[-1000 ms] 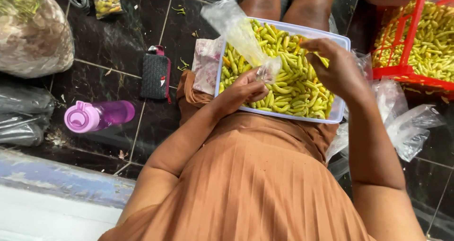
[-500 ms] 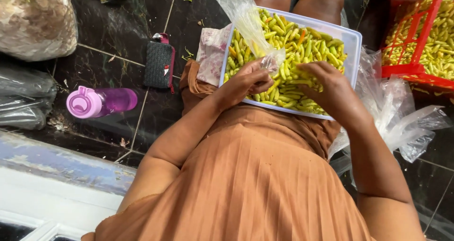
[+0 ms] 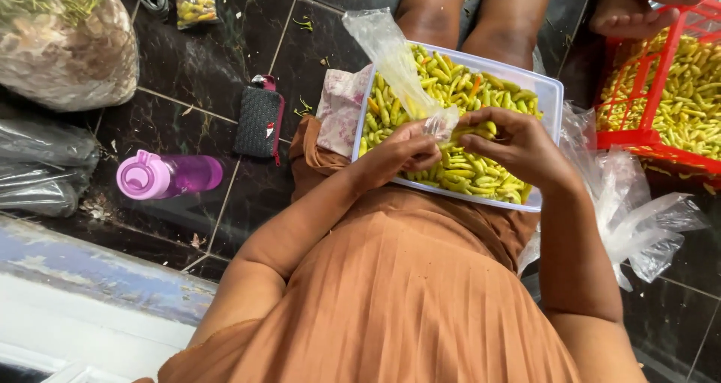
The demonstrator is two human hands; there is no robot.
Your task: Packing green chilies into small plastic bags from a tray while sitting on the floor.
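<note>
Here both hands (image 3: 409, 149) (image 3: 518, 144) apparently pinch a clear bag (image 3: 394, 60) over peppers (image 3: 458, 169).

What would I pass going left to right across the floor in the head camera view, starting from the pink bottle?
Pink bottle → dark knitted pouch → clear tray of yellow-green chillies, where the left hand and right hand hold a clear plastic bag → crumpled plastic bags → red crate.

Crumpled clear plastic bag (image 3: 398, 67) upright over tray (image 3: 547, 90) of yellow-green chillies (image 3: 451, 90).
</note>
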